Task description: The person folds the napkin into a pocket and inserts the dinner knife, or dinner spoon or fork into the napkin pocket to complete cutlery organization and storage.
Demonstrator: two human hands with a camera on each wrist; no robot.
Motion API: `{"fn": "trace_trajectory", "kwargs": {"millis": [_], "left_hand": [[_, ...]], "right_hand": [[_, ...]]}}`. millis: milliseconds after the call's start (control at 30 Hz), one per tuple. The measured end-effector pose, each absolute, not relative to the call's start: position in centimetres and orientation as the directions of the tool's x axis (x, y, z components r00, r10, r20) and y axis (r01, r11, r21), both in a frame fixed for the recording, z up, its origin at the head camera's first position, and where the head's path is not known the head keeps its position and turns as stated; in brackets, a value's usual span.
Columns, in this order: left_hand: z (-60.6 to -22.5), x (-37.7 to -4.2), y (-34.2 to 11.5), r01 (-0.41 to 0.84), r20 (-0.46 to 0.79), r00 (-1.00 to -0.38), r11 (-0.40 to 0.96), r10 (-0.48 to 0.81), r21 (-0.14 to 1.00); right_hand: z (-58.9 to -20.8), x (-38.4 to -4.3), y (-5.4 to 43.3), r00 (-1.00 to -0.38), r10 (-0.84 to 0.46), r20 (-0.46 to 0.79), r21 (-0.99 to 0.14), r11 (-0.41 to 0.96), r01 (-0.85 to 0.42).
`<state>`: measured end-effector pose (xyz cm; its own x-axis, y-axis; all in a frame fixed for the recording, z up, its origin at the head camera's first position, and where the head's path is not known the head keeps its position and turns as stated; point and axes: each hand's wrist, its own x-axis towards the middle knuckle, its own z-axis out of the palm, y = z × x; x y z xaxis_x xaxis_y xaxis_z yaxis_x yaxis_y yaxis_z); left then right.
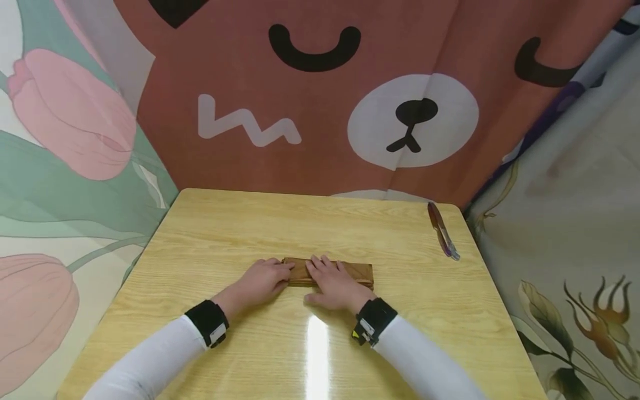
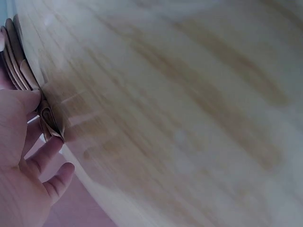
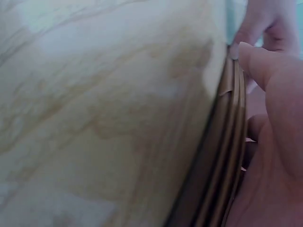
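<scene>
A brown folded strip (image 1: 361, 272), creased and slightly glossy, lies lengthwise across the middle of the table in the head view. My left hand (image 1: 261, 281) pinches its left end between thumb and fingers. In the left wrist view, that end of the strip (image 2: 19, 61) shows several stacked layers, with one loop of fold bulging out at the corner. My right hand (image 1: 338, 286) rests on top with fingers spread, pressing the strip near its middle, thumb out toward the near side. Layered edges of the strip (image 3: 227, 137) run alongside the right palm in the right wrist view.
Near the table's far right corner lies a slim brown tool (image 1: 440, 228) with a shiny, clear-looking end. The wood-grain table (image 1: 240, 222) meets a curtain with a bear print (image 1: 320, 161) at the back. Floral fabric (image 1: 575, 222) hangs along both sides.
</scene>
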<state>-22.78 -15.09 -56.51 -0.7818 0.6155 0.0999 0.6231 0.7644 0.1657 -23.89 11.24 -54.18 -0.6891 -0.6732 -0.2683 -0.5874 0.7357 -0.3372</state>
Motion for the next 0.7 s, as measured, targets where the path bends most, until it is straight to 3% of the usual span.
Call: {"fn": "trace_trajectory", "kwargs": {"millis": [433, 700], "left_hand": [[-56.9, -22.8, -15.1, 0.606, 0.113, -0.795, 0.776, 0.595, 0.177], [-56.8, -22.7, -15.0, 0.598, 0.108, -0.801, 0.780, 0.588, 0.184]], "right_hand": [[-55.4, -23.8, 11.0, -0.668, -0.648, -0.366, -0.312, 0.761, -0.568], [-55.9, -23.5, 10.9, -0.692, -0.648, -0.319, -0.293, 0.761, -0.578]]}}
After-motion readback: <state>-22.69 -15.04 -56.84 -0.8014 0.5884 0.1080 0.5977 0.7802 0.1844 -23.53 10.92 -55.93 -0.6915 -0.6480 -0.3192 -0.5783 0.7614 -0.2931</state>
